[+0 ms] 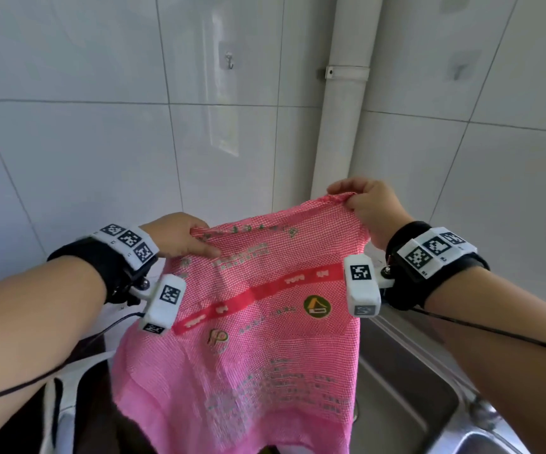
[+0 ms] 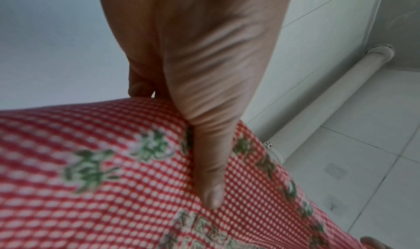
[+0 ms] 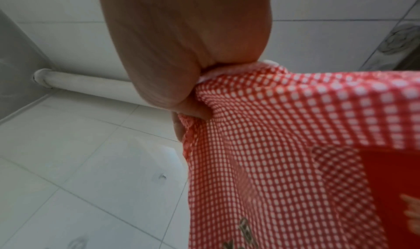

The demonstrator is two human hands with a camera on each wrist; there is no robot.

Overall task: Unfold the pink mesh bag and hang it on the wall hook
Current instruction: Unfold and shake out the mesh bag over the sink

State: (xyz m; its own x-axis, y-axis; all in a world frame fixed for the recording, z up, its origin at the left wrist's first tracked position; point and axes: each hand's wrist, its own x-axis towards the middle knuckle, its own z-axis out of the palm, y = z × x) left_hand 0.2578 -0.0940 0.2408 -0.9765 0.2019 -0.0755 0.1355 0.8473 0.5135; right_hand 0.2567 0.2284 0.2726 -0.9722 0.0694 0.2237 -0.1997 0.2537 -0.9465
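Head view: pink mesh bag (image 1: 258, 322) spread flat between 2 hands, left hand (image 1: 180, 235) and right hand (image 1: 368, 208) each pinching a top corner; wall hook (image 1: 229, 62) above, between them, well apart. Left wrist: thumb on mesh. Right wrist: fingers bunch the corner.

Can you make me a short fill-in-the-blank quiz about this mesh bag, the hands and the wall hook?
1. The pink mesh bag is held by ____ hands, the left hand and right hand.
2. The wall hook holds ____.
3. The white pipe runs down the wall to the ____ of the hook.

Missing words: two; nothing; right
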